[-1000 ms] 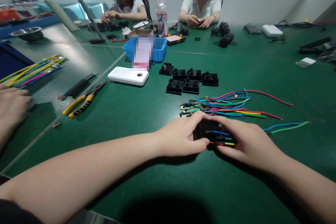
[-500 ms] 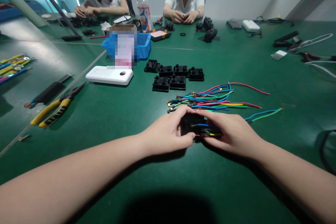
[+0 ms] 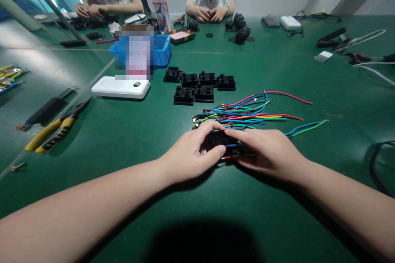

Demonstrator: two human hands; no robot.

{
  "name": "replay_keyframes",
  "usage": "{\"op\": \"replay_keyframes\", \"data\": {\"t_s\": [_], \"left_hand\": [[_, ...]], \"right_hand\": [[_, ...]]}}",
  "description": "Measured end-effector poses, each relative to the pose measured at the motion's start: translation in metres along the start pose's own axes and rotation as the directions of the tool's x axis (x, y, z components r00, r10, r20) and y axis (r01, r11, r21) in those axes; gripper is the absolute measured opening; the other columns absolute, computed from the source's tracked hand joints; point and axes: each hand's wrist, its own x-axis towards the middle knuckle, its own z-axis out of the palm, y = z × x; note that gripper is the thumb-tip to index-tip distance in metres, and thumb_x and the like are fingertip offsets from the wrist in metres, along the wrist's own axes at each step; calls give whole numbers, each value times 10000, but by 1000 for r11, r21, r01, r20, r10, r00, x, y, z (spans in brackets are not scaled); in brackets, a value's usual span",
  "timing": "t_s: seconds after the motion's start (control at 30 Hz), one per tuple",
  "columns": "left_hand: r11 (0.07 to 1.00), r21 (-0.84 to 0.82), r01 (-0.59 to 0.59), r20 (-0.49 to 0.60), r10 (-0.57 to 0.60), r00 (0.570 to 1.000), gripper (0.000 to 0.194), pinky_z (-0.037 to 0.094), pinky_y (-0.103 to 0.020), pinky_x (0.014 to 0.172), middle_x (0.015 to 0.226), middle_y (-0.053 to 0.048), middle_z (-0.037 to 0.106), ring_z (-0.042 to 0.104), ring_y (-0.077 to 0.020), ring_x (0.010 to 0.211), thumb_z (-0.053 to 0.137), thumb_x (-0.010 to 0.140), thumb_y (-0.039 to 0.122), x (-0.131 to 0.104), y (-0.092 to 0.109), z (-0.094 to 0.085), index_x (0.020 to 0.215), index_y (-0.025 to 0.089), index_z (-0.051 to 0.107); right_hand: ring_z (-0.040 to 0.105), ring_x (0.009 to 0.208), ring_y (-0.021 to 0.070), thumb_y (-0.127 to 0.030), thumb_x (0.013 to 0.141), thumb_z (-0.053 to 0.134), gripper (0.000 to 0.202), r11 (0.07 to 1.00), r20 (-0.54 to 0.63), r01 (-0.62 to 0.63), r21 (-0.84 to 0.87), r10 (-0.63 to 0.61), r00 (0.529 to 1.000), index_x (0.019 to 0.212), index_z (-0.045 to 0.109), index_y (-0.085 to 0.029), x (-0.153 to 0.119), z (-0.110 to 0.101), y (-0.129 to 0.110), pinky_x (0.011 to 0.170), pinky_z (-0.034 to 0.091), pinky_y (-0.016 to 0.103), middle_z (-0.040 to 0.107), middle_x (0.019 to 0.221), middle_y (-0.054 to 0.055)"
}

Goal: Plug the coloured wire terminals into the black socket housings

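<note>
Between my two hands sits a black plastic housing (image 3: 217,137) with short blue and red wires at its near side. My left hand (image 3: 200,150) is closed on its left end, thumb across the near side and index finger over the top. Around the right end curls my right hand (image 3: 267,148), its fingers covering much of the part. Just beyond my hands lies a bundle of coloured wires (image 3: 247,111) with metal terminals at the left ends. Several black plastic sockets (image 3: 204,93) stand in two rows farther back.
Yellow-handled pliers (image 3: 58,127) and a black strip-like tool (image 3: 49,109) lie to the left. A white power bank (image 3: 120,88) stands before a blue bin (image 3: 162,51). A bottle (image 3: 161,8) is behind it. Two people sit across the green table (image 3: 123,213). A black cable (image 3: 375,164) lies right.
The whole view has shifted slightly, so the table things appear farther left and higher. My left thumb has moved up on the housing's near side. Both hands keep hold of it.
</note>
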Motion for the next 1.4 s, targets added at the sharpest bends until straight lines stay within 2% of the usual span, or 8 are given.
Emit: {"op": "replay_keyframes", "data": {"t_s": [0.1,0.2,0.37,0.57,0.7,0.93,1.13,1.4], "left_hand": [[1000,-16,12,-11,-12,1000,310,401,-244,602,801,10,592,528,-132,654,501,870,300,0,-1,1,1157,185,493],[999,-42,18,-21,-19,1000,290,413,-240,608,823,7,605,537,-128,658,506,869,292,-1,-2,2,1140,189,502],[999,-32,19,-28,-20,999,307,460,-285,715,977,-33,645,605,-175,811,508,874,315,-1,-3,4,1157,200,480],[999,8,-35,3,35,999,289,471,-307,732,972,-27,652,607,-194,824,510,857,324,-1,-1,6,1120,209,482],[999,8,-40,-18,40,999,294,461,-295,699,960,-21,651,602,-190,815,521,859,334,-2,-1,6,1126,213,496],[1000,-16,-21,-2,21,1000,320,467,-315,727,980,-29,661,606,-198,837,537,862,359,-4,1,8,1146,213,510],[999,-33,-3,1,3,1000,328,469,-321,704,916,-31,672,610,-197,781,537,860,372,-3,0,8,1139,199,517],[998,27,-58,22,58,998,355,483,-352,780,1033,-57,672,629,-226,886,524,866,359,-5,2,7,1180,196,506]], "right_hand": [[676,794,212,-305,873,546,541,1000,11,4,-7,-4,1000,1391,412,-229,1,-2,-2,633,472,288,708,994,66],[660,833,212,-362,849,581,620,996,20,-20,85,18,1000,1419,368,-246,4,-8,-7,683,498,305,667,1091,84],[637,913,215,-279,819,569,537,953,63,-171,252,160,985,1339,445,-223,10,-16,-12,779,515,342,585,1264,100],[635,909,200,-214,820,557,461,777,328,-356,519,204,922,1277,505,-257,16,-22,-13,794,521,326,653,1144,37],[601,1014,226,-187,807,548,436,675,378,-443,589,254,890,1240,533,-233,18,-20,-16,938,469,389,633,1175,53],[591,1024,231,-176,797,524,428,603,423,-482,636,250,871,1220,506,-241,18,-21,-17,920,470,405,627,1160,43],[599,988,251,-271,810,537,338,643,397,-488,590,296,869,1145,535,-235,15,-20,-19,912,470,438,636,1139,55],[585,1101,259,-263,785,565,483,721,338,-424,549,272,901,1263,495,-249,8,-16,-19,953,478,418,600,1270,68]]}}
